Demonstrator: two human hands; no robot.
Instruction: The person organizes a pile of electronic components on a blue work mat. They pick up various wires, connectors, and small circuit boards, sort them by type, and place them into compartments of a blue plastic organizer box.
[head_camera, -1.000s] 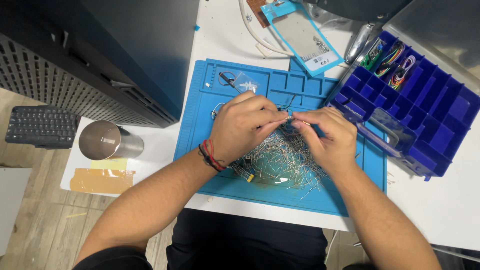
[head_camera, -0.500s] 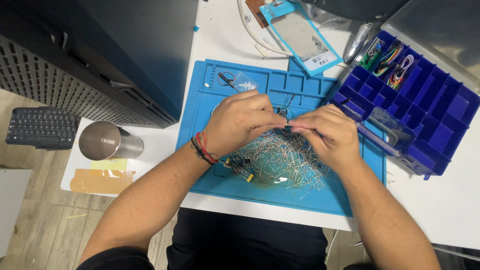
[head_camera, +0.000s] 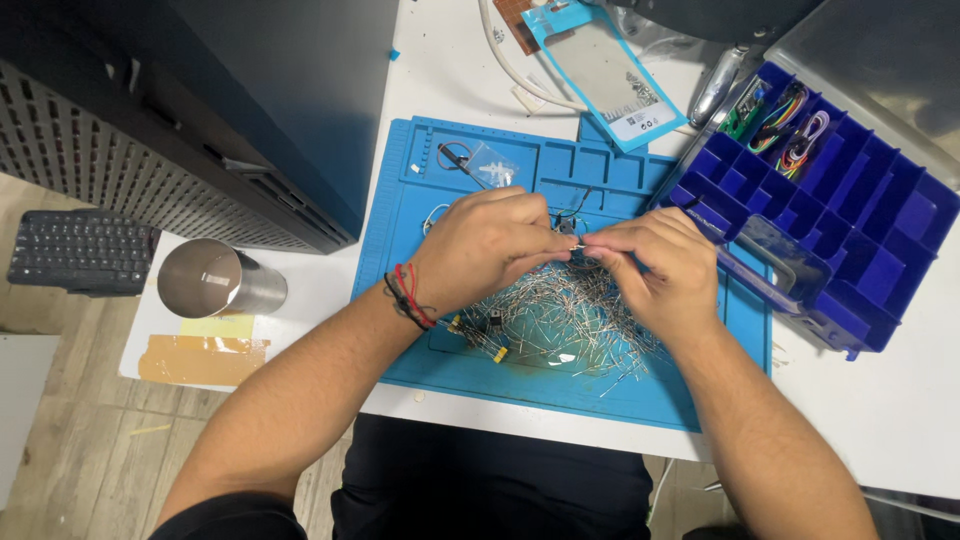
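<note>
My left hand (head_camera: 488, 248) and my right hand (head_camera: 655, 268) meet fingertip to fingertip above a blue work mat (head_camera: 440, 355). Between the fingertips both pinch one small thin-leaded component (head_camera: 577, 245). Under the hands lies a loose pile of several small wire-leaded electronic parts (head_camera: 565, 325) spread on the mat. Red and black cords circle my left wrist.
A dark blue compartment box (head_camera: 850, 240) with coloured wires stands at the right. A metal cup (head_camera: 215, 280), yellow notes and a keyboard (head_camera: 75, 250) sit at the left. A black computer case (head_camera: 250, 110) fills the upper left. A clear blue-edged packet (head_camera: 605, 70) lies behind the mat.
Both hands have stayed together over the pile, with only small finger movements on the pinched part. The view has shifted slightly.
</note>
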